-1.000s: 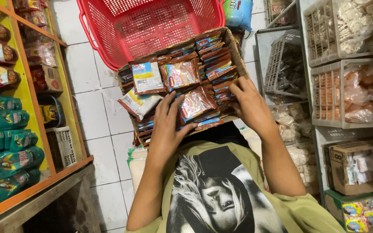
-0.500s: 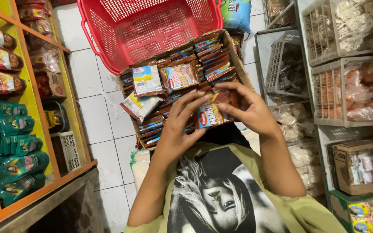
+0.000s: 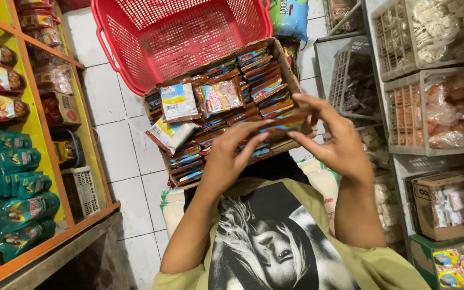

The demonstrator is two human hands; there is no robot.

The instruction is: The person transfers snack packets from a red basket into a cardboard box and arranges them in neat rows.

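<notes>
So a cardboard box crammed with small snack sachets is balanced on the lap, right in front of a red plastic basket that's parked on the white tiled floor. One flat sachet is pinched between both hands just above the near edge of the box. The left hand is closed around its left end, fingers curled and narrow; the right hand is clamped on the right end with the thumb on top and the fingers spread a bit. Both hands are occupied by that same packet, nothing else is held.

Inside the box, packets are stacked on edge in tight rows, and a couple of bigger pouches are laid loosely on top, with a pale one hanging over the left rim.

What could go wrong, as far as can be judged: the box isn't steadied by anything while both hands are busy, so it could be tipped off the lap by a small knee shift, and the whole lot would be dumped onto the tiles. That overhanging pale pouch looks likely to be knocked out first. The rows are packed so tightly that neighbouring sachets could be dragged up or creased if a packet is pushed in or pulled out. The green packs on the yellow shelf are well apart, so no trouble is expected there.
</notes>
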